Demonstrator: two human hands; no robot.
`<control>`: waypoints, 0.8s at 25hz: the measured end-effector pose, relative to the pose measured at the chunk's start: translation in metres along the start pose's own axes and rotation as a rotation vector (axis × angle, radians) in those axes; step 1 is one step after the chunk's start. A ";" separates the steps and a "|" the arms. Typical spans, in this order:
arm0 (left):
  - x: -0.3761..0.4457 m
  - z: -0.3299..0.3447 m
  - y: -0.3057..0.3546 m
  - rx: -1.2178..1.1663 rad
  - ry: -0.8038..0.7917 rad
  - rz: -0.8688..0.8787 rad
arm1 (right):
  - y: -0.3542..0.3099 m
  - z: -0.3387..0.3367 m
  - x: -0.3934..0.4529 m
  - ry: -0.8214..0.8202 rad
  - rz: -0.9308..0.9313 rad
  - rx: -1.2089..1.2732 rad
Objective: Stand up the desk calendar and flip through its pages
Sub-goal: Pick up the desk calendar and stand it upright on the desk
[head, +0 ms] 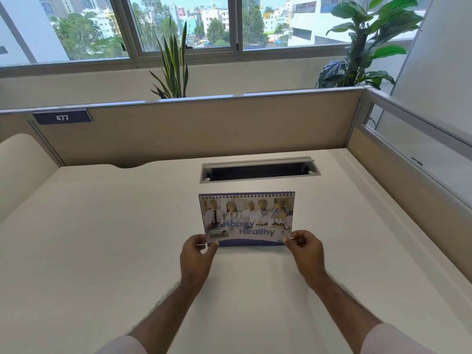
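On desk (102,238): calendar (246,218) upright, hands pinching lower corners.

Spiral-bound desk calendar (247,217) stands upright, cover showing.

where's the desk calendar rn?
Head view: the desk calendar stands on the desk right of centre, just in front of the cable tray opening, its lower corners pinched by the left hand and right hand.
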State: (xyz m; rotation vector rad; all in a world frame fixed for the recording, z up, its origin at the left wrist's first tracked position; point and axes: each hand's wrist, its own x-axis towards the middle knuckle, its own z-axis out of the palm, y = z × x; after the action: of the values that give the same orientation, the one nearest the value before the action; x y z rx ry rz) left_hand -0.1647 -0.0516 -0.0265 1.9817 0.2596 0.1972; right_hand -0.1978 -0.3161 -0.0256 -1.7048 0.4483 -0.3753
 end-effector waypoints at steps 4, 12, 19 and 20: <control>0.001 -0.006 0.000 -0.078 -0.039 -0.044 | 0.000 -0.001 -0.002 0.024 -0.034 0.002; 0.001 -0.018 0.003 -0.141 -0.086 -0.029 | -0.002 -0.007 -0.009 0.062 -0.080 -0.008; 0.001 -0.022 0.002 -0.008 -0.046 0.081 | -0.006 -0.008 -0.014 0.037 -0.072 -0.028; 0.000 -0.023 0.002 0.003 -0.030 0.098 | -0.007 -0.009 -0.014 0.034 -0.077 -0.018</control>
State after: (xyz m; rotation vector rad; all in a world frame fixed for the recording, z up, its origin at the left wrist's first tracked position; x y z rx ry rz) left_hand -0.1708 -0.0321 -0.0157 2.0002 0.1434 0.2304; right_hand -0.2140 -0.3156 -0.0176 -1.7393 0.4128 -0.4580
